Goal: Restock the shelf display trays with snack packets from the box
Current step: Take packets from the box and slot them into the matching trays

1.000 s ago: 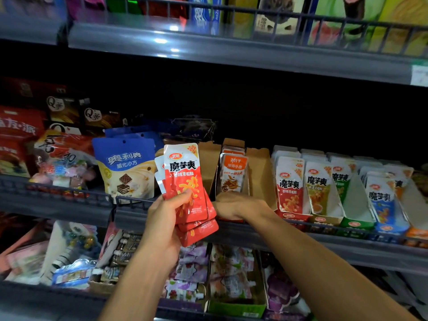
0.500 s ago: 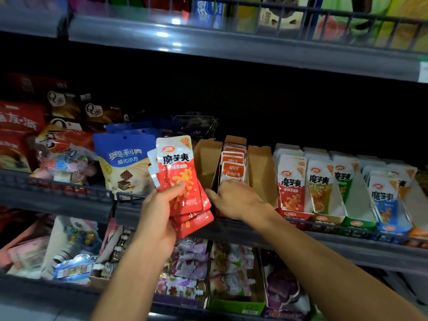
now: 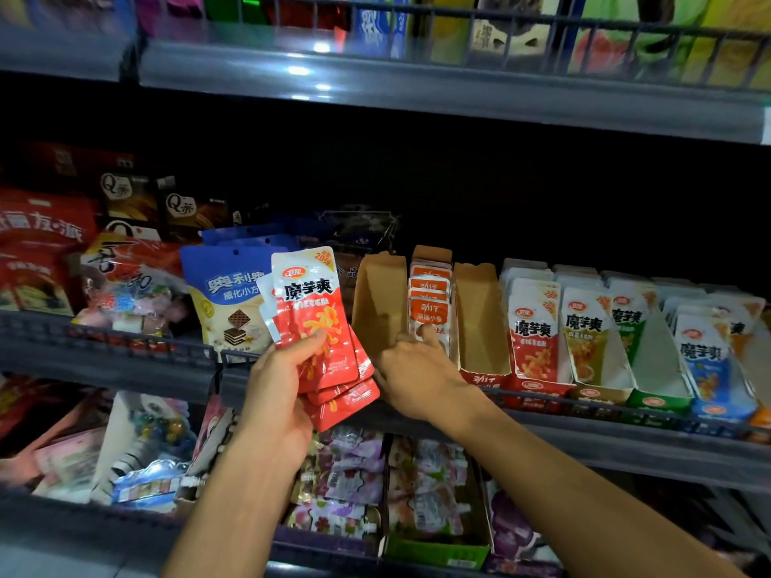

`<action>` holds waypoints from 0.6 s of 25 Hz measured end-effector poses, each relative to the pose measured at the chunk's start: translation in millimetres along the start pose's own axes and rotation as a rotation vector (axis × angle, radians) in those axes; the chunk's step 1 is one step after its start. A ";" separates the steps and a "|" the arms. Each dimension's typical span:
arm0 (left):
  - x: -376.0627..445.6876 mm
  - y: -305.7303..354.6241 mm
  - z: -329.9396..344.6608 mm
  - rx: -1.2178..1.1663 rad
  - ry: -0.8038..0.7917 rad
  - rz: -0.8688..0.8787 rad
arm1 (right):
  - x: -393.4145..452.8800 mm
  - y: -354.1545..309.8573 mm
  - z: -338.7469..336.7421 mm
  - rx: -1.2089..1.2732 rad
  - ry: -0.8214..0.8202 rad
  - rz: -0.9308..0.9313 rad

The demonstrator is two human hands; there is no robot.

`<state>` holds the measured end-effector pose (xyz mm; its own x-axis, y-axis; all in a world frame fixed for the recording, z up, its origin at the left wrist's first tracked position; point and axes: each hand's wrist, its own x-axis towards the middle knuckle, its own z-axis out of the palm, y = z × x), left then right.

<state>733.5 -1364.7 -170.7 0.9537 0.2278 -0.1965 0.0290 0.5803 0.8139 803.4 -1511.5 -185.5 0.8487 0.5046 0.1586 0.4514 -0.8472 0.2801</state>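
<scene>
Head view: left hand (image 3: 277, 394) gripping a fanned stack of red snack packets (image 3: 323, 327), thumb across the front packet, fingers behind; stack held upright in front of the middle shelf (image 3: 125, 360), just left of an empty brown cardboard tray (image 3: 377, 302). Right hand (image 3: 411, 369) reaching forward at the shelf edge, index finger extended and touching the lower part of the front orange packet (image 3: 429, 312); other fingers loosely curled, holding nothing. Orange packets standing in a row inside a narrow cardboard tray (image 3: 432, 254), between the empty brown tray on the left and a second empty brown tray (image 3: 479, 319) on the right. Further right, display trays with upright packets: red-and-white packets (image 3: 534, 327), then yellow-labelled packets (image 3: 584, 331), green-labelled packets (image 3: 626, 319), blue-labelled packets (image 3: 705, 360). Left of the held stack, blue-and-cream wafer bag (image 3: 225, 302) leaning at the shelf front, with red bags (image 3: 37, 244) and mixed sweets beyond. Upper shelf (image 3: 417, 89) carrying boxed goods behind a wire rail. Lower shelf holding pale purple pouches (image 3: 350, 473) in cardboard trays. Source box not in view.
</scene>
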 end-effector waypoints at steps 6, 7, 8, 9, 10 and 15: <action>-2.4 -1.7 1.8 0.026 -0.046 -0.022 | -9.1 -4.2 -11.7 0.351 0.173 0.078; -3.5 -2.0 3.6 0.038 -0.065 -0.017 | -14.6 -3.9 -21.6 0.623 0.262 0.150; -4.2 -2.9 6.0 0.053 -0.081 -0.005 | -19.2 -2.9 -30.6 0.960 0.303 0.218; -5.7 -4.4 8.9 0.070 -0.094 0.008 | -23.4 -1.9 -39.7 1.294 0.282 0.249; -7.5 -6.5 12.7 0.091 -0.112 0.019 | -26.3 -1.2 -46.4 1.534 0.243 0.252; -17.0 -14.9 26.4 0.034 -0.294 -0.107 | -29.4 5.9 -47.5 1.932 0.295 0.380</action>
<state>724.8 -1397.9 -165.1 0.9902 -0.0722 -0.1197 0.1396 0.5613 0.8157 768.0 -1523.4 -143.5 0.9835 0.1231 0.1323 0.1090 0.1797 -0.9777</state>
